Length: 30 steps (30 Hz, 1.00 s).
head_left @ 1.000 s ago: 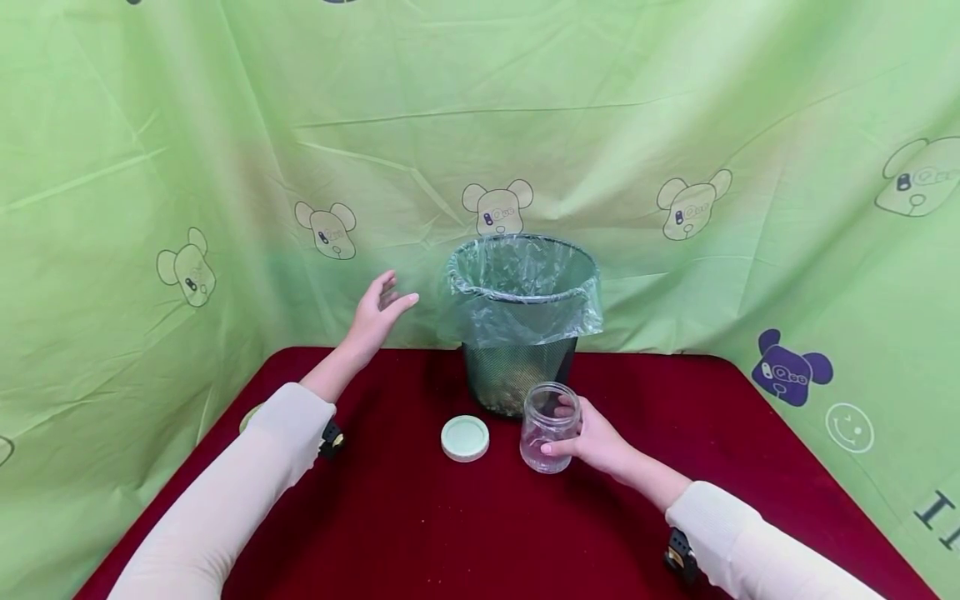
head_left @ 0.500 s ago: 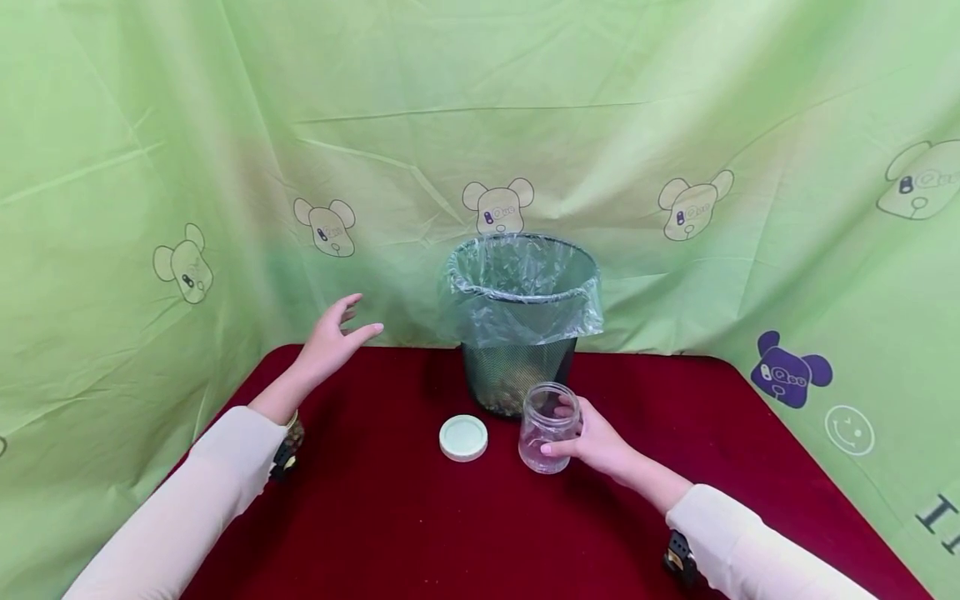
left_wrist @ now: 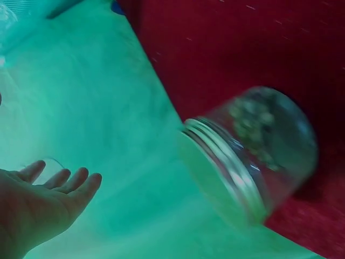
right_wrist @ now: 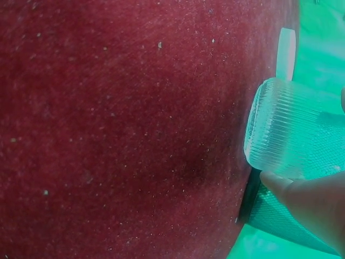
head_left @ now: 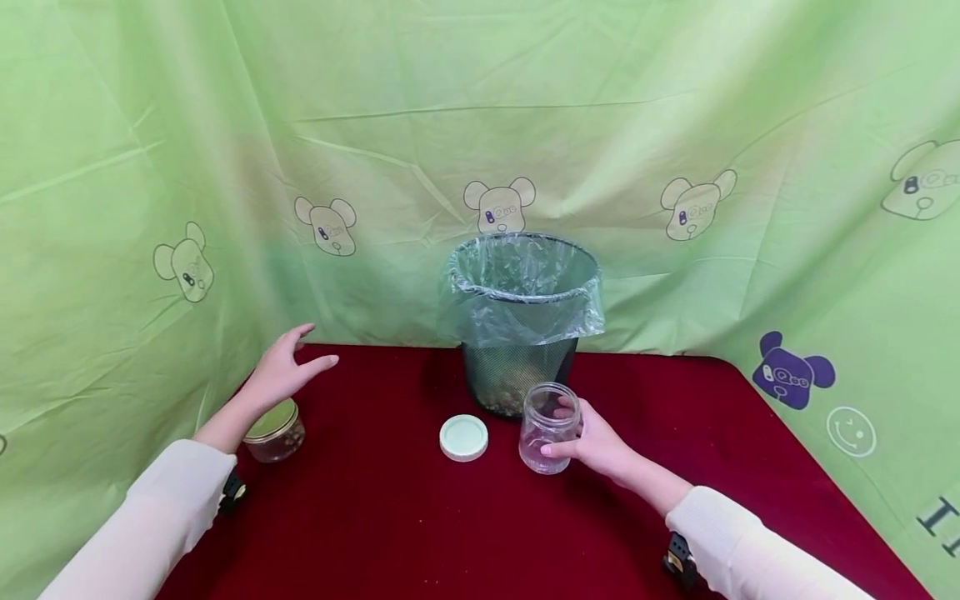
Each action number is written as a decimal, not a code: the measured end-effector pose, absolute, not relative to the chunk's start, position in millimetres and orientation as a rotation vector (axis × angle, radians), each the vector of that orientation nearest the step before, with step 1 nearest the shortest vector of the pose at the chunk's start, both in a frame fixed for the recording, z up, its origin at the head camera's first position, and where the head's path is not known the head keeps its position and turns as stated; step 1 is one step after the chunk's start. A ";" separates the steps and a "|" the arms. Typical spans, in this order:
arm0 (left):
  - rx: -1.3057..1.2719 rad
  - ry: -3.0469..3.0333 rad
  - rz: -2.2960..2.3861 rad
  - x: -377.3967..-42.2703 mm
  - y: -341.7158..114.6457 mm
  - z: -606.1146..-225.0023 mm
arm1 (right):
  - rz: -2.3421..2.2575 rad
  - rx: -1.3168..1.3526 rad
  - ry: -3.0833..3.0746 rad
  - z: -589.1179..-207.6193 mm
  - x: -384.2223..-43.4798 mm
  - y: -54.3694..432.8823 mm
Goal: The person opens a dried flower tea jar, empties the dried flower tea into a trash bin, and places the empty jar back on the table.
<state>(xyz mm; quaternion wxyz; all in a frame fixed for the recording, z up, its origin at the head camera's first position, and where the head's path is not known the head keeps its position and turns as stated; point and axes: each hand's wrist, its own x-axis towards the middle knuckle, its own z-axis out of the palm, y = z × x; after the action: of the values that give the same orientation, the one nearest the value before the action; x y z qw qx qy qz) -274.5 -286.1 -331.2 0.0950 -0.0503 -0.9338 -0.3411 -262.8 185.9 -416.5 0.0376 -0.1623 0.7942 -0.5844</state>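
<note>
My right hand [head_left: 600, 440] grips a clear, lidless glass jar [head_left: 546, 454] from its right side; the right wrist view shows the thumb against the ribbed glass [right_wrist: 277, 127]. Left of that jar a pale green lid [head_left: 463, 438] lies flat on the table. My left hand [head_left: 281, 375] is in the air at the far left, thumb and fingers spread apart, holding nothing. Just below it in the head view stands a second jar [head_left: 276, 442] with a green-topped, gold-rimmed lid on. Small brownish pieces [left_wrist: 253, 127] show inside this jar in the left wrist view.
A black mesh bin [head_left: 517, 379] lined with a clear plastic bag [head_left: 525, 321] stands behind the lid and the glass jar. Dark red cloth [head_left: 420, 533] covers the table. Green printed curtains [head_left: 390, 167] close off the back and both sides.
The left hand has moved left and down, away from the bin toward the lidded jar, which has come into fuller view. The right hand and the glass jar have stayed in place.
</note>
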 end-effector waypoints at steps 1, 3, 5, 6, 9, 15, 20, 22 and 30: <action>-0.147 -2.780 -0.985 -272.3 -289.6 -333.4 | -1.793 -0.495 2.438 -416.1 -262.6 185.8; -0.143 -2.796 -0.932 -268.5 -297.0 -338.1 | -1.789 -0.490 2.445 -415.4 -261.8 185.4; -0.140 -2.807 -0.879 -265.0 -304.6 -342.9 | -1.785 -0.492 2.450 -414.6 -261.1 185.2; -0.141 -2.815 -0.859 -263.2 -308.4 -345.2 | -1.779 -0.497 2.455 -414.4 -260.8 185.1; -0.140 -2.832 -0.817 -258.2 -318.9 -350.9 | -1.785 -0.497 2.449 -413.7 -260.1 184.6; -0.127 -2.831 -0.788 -247.5 -336.2 -360.7 | -1.797 -0.495 2.428 -414.2 -259.8 184.4; -0.115 -2.832 -0.774 -239.8 -349.6 -371.2 | -1.804 -0.489 2.419 -414.4 -260.2 184.3; -0.106 -2.842 -0.768 -237.5 -354.0 -375.8 | -1.803 -0.488 2.421 -415.0 -260.4 184.5; -0.083 -2.872 -0.781 -232.1 -361.2 -390.5 | -1.804 -0.474 2.418 -416.0 -260.0 184.5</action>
<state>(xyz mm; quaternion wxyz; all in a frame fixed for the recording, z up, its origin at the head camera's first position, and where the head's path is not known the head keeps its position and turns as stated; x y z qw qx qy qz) -232.1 -361.2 -390.5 0.0822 -0.0279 -0.9613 -0.2615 -260.0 184.5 -416.0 0.0437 -0.1549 0.7911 -0.5902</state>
